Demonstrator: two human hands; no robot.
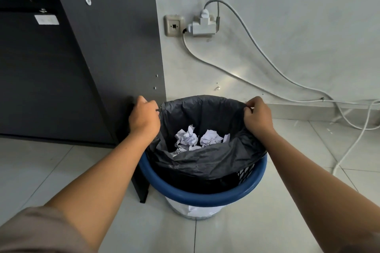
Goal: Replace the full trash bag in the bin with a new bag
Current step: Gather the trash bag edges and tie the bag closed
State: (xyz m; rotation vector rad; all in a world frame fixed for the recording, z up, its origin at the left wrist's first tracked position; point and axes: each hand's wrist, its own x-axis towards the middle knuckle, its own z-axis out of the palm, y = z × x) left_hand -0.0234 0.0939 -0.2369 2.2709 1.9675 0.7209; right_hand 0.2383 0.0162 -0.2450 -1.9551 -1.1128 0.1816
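From the head camera, the bin (205, 197) is standing on the pale tiled floor (267, 222), its blue rim circling a dark mesh wall, with something white showing through the lower part. A black trash bag (203, 162) is sitting in the bin, its mouth raised above the rim and stretched wide between two hands; the plastic is looking thin, wrinkled and slightly glossy, and its near edge is sagging over the bin's rim. Crumpled white paper (195, 137) is lying inside the bag. The left hand (144, 117) is pinching the bag's edge at the bin's left side, fingers closed tight on the plastic; the right hand (258, 116) is gripping the edge at the bin's right side, fingers curled shut on a fold. Just left of the bin a dark cabinet panel (115, 47) is rising from the floor. Behind the bin a pale wall (287, 26) is carrying a socket plate (174, 25) and a white plug adapter (204, 24), from which white cables (267, 57) are trailing down to the floor at the bin's right.
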